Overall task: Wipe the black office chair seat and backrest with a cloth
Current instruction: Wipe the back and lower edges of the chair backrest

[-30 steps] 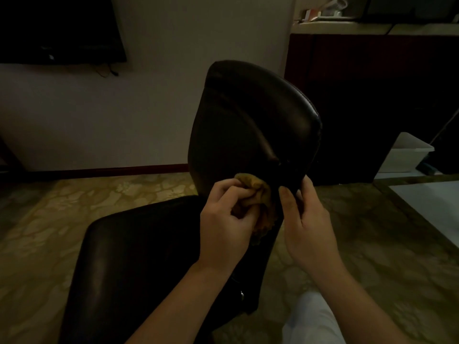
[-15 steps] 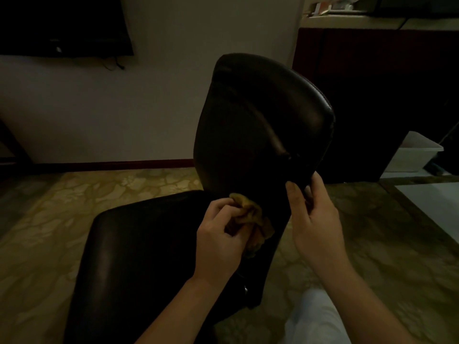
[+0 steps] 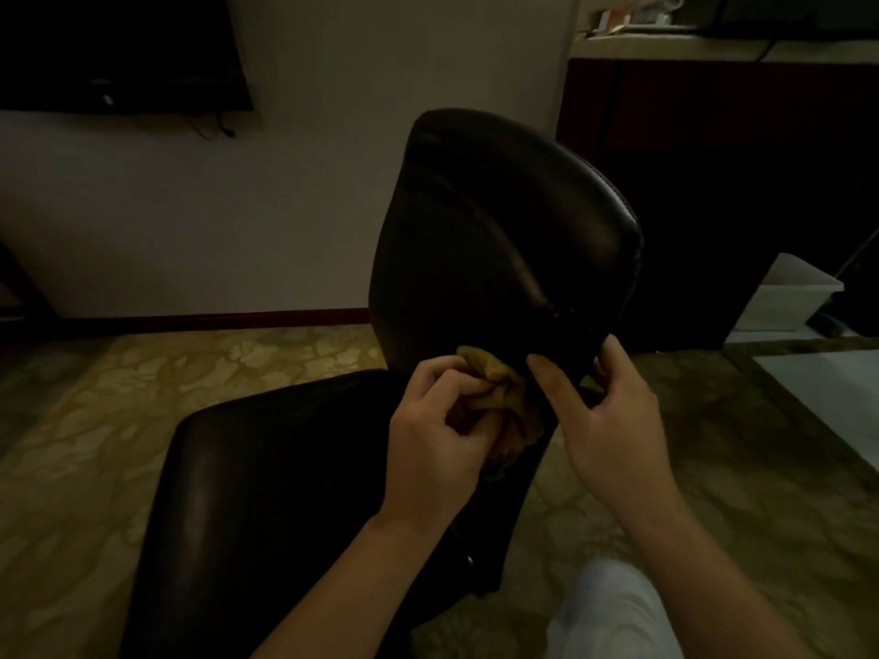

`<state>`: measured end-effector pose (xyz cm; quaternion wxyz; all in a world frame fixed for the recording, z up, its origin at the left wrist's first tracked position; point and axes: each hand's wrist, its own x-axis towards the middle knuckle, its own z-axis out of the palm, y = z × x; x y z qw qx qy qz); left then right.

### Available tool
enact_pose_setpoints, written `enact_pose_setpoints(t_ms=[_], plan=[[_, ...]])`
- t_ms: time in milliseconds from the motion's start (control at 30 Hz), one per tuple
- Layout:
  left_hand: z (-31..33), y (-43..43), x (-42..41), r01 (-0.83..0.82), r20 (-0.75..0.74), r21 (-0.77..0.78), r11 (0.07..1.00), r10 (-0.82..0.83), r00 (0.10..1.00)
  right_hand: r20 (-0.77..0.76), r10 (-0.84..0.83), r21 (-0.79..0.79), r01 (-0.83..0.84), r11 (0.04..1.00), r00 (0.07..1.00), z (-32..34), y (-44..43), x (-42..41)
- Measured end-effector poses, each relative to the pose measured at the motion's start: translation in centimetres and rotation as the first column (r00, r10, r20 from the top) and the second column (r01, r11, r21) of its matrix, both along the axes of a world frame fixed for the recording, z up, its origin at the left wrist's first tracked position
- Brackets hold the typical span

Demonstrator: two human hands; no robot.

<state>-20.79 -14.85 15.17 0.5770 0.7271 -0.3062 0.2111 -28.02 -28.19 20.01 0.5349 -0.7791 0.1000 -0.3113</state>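
left: we squeeze the yellow cloth (image 3: 494,373) in our left hand (image 3: 437,420), low on the backrest (image 3: 499,230) | right: our right hand (image 3: 604,406) holds the backrest's edge just beside it | next: backrest stands tall above both hands; seat (image 3: 285,468) lies down-left, nearer our left hand

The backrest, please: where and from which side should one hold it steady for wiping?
Probably the lower right edge of the backrest, from the right, thumb in front, fingers behind, as the right hand does: the edge is thin, and the front is left for the cloth.
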Motion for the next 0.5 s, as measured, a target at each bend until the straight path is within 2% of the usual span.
enact_pose_setpoints(t_ms=[133,333,500], plan=[[-2.9,1.0,-0.6,-0.062,-0.113,0.019,0.998,0.063,0.992,-0.003,0.002,-0.004,-0.002,1.000,1.000,-0.2,0.1,0.0],[-2.0,1.2,-0.2,-0.064,-0.073,0.090,0.994,0.071,0.995,-0.068,-0.035,-0.009,0.035,0.999,0.997,-1.0,0.2,0.4],[0.2,0.6,-0.1,-0.048,-0.019,0.064,0.997,0.049,0.999,-0.130,-0.054,-0.018,0.052,0.998,0.990,-0.8,0.1,0.8]])
